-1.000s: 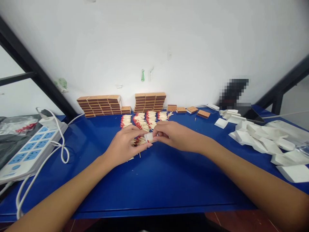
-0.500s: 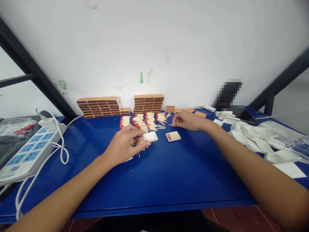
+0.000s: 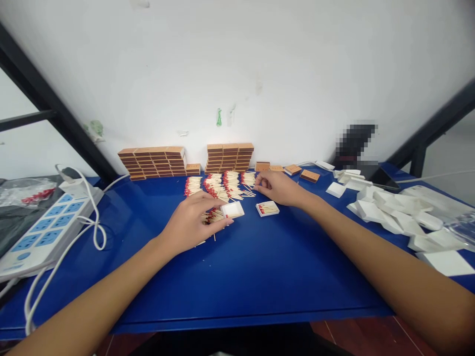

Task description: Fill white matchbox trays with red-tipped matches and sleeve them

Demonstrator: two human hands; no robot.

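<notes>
My left hand (image 3: 195, 215) is closed on a small white matchbox tray (image 3: 233, 208), held between thumb and fingers over a pile of matches (image 3: 213, 215). At least one match lies along the tray's near side. My right hand (image 3: 272, 187) is pinched at the right end of the rows of red-tipped matches (image 3: 230, 184); what sits between its fingertips, if anything, is hidden. Just below it a second tray (image 3: 267, 208) rests on the table with a few matches inside.
Matchboxes stand in two stacks (image 3: 152, 162) (image 3: 230, 157) against the wall, with single boxes (image 3: 309, 175) to their right. Empty white trays (image 3: 386, 205) are heaped on the right of the blue table (image 3: 245, 287). A power strip (image 3: 50, 232) with white cables lies left.
My right hand has moved left, from beside the matches to their right end. My left hand keeps its tray in nearly the same place.
</notes>
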